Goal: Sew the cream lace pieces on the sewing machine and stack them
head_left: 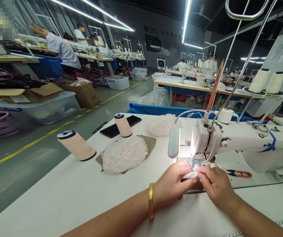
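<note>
A small piece of white lace [192, 175] lies at the needle area of the white sewing machine [235, 136], under its bright lamp [174, 141]. My left hand [172, 181] pinches the lace from the left, its fingers closed on the fabric. From the right, my right hand [215, 184] grips the same piece between thumb and forefinger. The fingertips of both hands nearly meet just in front of the presser foot. Part of the lace is hidden by my fingers.
Left on the white table are a stack of lace pieces [125, 154], thread cones [76, 144] and a black phone [112, 130]. Another lace pile [160, 125] lies behind. Orange thread snips [240, 173] rest right of my right hand. Other people work at machines beyond.
</note>
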`<state>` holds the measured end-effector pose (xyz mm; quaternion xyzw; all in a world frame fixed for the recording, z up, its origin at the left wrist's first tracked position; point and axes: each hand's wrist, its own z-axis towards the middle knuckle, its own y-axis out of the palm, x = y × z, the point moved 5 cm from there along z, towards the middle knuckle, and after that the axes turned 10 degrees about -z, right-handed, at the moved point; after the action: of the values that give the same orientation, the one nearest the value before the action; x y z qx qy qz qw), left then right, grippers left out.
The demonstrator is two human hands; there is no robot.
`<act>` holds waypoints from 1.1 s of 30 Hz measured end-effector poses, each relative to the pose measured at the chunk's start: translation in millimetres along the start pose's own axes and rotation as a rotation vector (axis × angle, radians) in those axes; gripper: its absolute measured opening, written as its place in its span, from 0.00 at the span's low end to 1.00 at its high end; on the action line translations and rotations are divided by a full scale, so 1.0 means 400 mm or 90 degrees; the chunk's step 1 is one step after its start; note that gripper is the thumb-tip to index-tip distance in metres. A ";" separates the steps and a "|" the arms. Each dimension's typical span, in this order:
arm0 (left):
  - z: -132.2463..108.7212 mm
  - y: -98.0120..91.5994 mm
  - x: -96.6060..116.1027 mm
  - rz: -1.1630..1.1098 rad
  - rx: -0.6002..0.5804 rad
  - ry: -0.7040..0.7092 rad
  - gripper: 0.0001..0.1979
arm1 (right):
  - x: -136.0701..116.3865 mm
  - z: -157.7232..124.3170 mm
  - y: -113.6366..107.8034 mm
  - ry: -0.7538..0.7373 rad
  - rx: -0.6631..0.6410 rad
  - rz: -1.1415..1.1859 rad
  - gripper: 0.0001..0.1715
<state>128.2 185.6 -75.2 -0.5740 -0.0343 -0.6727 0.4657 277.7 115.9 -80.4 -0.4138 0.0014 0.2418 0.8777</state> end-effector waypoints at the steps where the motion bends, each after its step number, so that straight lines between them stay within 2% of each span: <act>1: -0.005 0.001 0.002 0.020 0.004 0.019 0.13 | -0.002 -0.001 0.000 -0.010 -0.007 0.000 0.10; 6: -0.044 0.015 0.014 0.150 0.055 0.142 0.11 | -0.016 -0.007 0.003 -0.101 -0.089 -0.004 0.11; 9: -0.063 0.030 0.023 0.185 0.028 0.199 0.11 | -0.024 -0.007 0.005 -0.153 -0.162 -0.015 0.15; 13: -0.072 0.043 0.033 0.219 -0.011 0.213 0.12 | -0.028 -0.002 -0.003 -0.161 -0.214 -0.013 0.17; 18: -0.073 0.047 0.039 0.247 -0.002 0.209 0.13 | -0.028 0.002 -0.010 -0.154 -0.215 -0.016 0.17; 24: -0.070 0.045 0.027 0.256 0.023 0.228 0.12 | -0.012 -0.006 0.005 -0.143 -0.193 -0.020 0.18; 33: -0.038 0.037 0.004 0.260 0.049 0.247 0.14 | 0.013 0.000 0.027 -0.139 -0.150 -0.056 0.17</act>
<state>127.0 167.3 -86.4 -0.4109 0.1464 -0.6604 0.6112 277.9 124.0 -89.3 -0.4851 -0.1404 0.2453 0.8275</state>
